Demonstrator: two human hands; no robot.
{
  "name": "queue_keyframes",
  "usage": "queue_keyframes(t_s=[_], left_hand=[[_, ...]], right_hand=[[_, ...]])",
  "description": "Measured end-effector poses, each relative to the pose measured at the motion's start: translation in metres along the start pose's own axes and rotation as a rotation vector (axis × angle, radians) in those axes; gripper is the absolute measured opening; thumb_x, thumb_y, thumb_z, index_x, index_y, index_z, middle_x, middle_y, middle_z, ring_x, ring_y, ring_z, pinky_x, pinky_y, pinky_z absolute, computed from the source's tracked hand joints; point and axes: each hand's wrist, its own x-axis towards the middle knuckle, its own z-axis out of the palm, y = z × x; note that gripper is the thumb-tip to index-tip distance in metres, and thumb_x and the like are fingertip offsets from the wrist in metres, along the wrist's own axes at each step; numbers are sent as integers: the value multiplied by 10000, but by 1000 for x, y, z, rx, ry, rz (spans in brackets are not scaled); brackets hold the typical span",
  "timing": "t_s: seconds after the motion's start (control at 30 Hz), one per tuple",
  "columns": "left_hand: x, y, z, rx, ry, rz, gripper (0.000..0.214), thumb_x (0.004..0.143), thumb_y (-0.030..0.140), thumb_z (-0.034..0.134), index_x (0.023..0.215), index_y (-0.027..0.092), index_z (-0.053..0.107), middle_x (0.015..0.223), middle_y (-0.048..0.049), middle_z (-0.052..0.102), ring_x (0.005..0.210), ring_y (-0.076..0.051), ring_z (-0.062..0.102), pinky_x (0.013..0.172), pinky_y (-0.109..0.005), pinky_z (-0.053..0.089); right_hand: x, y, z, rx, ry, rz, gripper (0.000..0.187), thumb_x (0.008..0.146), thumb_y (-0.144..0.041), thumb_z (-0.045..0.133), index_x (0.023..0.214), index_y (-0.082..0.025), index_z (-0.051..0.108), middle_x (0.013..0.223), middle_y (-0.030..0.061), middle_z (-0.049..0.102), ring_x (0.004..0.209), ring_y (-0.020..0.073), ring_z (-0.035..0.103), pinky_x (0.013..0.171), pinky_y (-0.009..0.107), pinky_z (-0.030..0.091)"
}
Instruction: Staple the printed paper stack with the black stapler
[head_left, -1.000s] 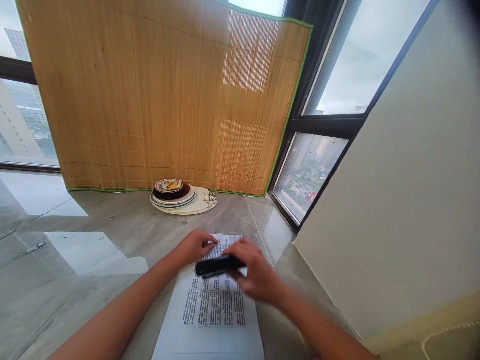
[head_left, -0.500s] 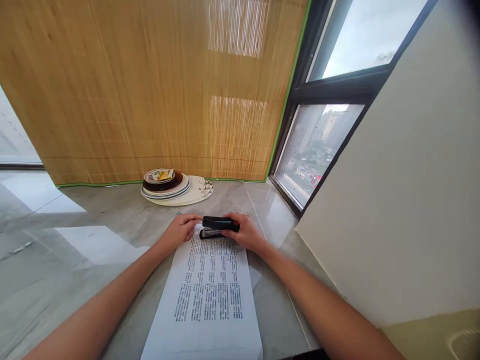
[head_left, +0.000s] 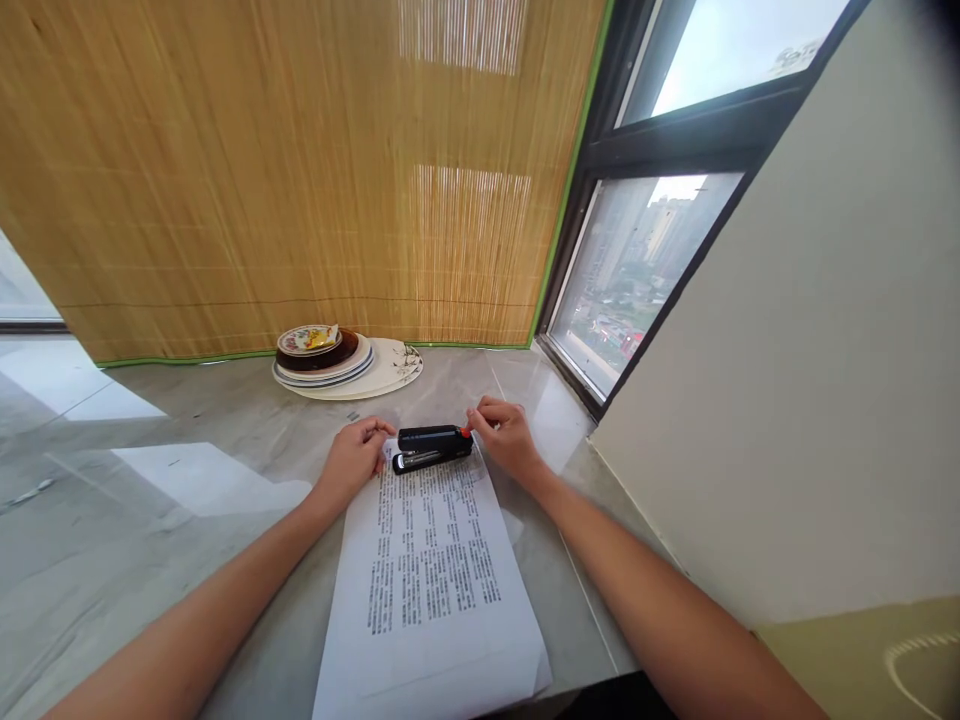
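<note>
The black stapler (head_left: 433, 447) lay across the top of the printed sheet (head_left: 439, 660), between the two hands, its red-marked back end to the right and its front to the left. Its upper arm stood apart from the base at the front. The left hand (head_left: 355, 455) was at the sheet's upper left corner, its fingers bent and just beside the stapler's front; whether they pinched the paper I could not tell. The right hand (head_left: 506, 440) had its fingers curled at the red end; whether they gripped it or only touched it was unclear. Beyond, stacked plates (head_left: 322, 375) stood on the grey tiled surface (head_left: 112, 550) before a bamboo blind (head_left: 300, 180).
</note>
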Motion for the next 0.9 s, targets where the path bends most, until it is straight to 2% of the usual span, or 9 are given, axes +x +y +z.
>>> queue_keyframes(t_s=[0.1,0.2,0.3,0.43,0.6,0.67,0.73,0.8,0.9], left_hand=[[3,0,-1,-187,106,65,206,798,334,611,837,175,737,638,-21,692,590,-168,625,558,-255,467],[5,2,0,-344,178,-4,318,821,418,620,868,133,752,854,-103,767,790,-224,709,743,-319,554],[6,2,2,-386,192,-61,365,850,434,592,867,107,753,879,-135,777,815,-247,729,833,-379,570],[7,-1,3,-413,193,-82,312,836,369,584,832,103,747,844,-138,778,795,-247,735,833,-389,579],[7,0,3,-423,207,-90,282,829,332,571,817,112,747,843,-135,781,795,-244,741,826,-379,585],[5,2,3,-412,211,-81,293,837,343,570,821,111,748,846,-137,781,794,-246,741,832,-383,584],[3,5,4,-398,201,-63,310,846,366,577,836,108,749,852,-137,781,800,-249,741,845,-392,583],[1,7,5,-385,197,-48,329,856,391,581,849,108,750,853,-134,781,807,-253,740,858,-404,583],[-1,10,5,-357,216,8,363,884,438,581,872,116,747,867,-127,779,847,-260,738,895,-419,574]], right_hand=[[0,3,1,24,-20,7,360,891,-281,565,560,-187,670,613,-11,550,554,107,481,579,265,345],[0,4,3,30,-9,10,351,856,-249,542,517,-190,612,586,-16,519,542,106,465,565,264,331],[0,5,7,-1,-21,17,339,804,-201,520,469,-200,476,557,-33,445,513,99,404,537,263,297],[0,10,12,-72,-16,-3,342,775,-152,534,471,-200,385,559,-53,382,508,88,356,549,260,288],[-1,4,12,-80,32,-17,402,880,-217,551,487,-203,465,571,-36,442,542,107,419,596,262,359],[-2,-1,11,-35,12,-45,337,947,-307,558,635,-201,627,694,3,589,677,141,540,694,268,436],[-3,-5,11,-3,-98,-95,183,937,-365,628,922,-210,722,939,42,700,889,178,618,824,293,479],[-6,-7,13,-17,-258,-146,300,873,-351,725,1146,-231,698,1114,55,716,1034,202,633,919,325,483],[-9,-7,15,-66,-356,-160,317,813,-249,777,1122,-239,711,1033,29,741,974,201,665,923,335,490]])
